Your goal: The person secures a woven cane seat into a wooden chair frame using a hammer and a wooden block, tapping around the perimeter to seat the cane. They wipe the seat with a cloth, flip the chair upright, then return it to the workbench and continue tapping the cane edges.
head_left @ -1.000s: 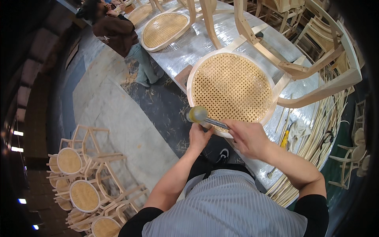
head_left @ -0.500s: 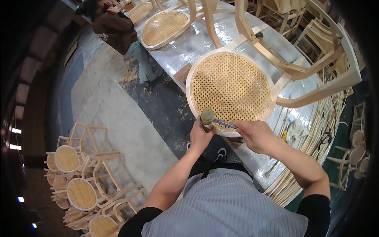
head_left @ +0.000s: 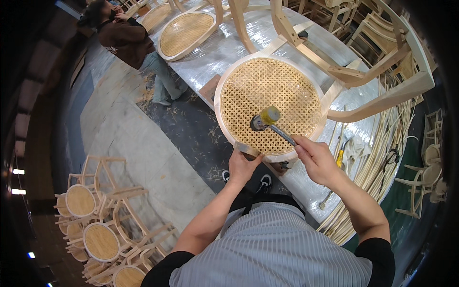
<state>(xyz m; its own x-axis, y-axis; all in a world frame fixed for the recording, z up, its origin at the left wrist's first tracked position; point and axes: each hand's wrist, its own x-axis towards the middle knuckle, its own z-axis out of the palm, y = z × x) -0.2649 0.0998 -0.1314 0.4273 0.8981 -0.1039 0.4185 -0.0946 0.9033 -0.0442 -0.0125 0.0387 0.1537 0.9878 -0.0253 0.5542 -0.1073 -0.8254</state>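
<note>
A chair with a round woven cane seat [head_left: 272, 95] and a pale wooden rim lies on the table in front of me. My right hand [head_left: 315, 160] is closed round the grey handle of a mallet [head_left: 267, 117], its head yellow at one end and dark at the other. That head is held above the near part of the cane. My left hand [head_left: 243, 167] grips a small wooden block [head_left: 246, 149] against the near left rim of the seat. The mallet head and the block are apart.
Beside the chair on the table [head_left: 191, 79] lie a yellow-handled tool [head_left: 340, 158], a white cloth [head_left: 355, 149] and long cane strips [head_left: 377, 179]. More cane chairs [head_left: 101, 241] are stacked at lower left. A person [head_left: 125, 40] stands at far left by another cane seat [head_left: 185, 34].
The mallet head has lifted off the block area and swung up over the cane, showing the block in my left hand. My view has shifted slightly, so the chair appears further left.
</note>
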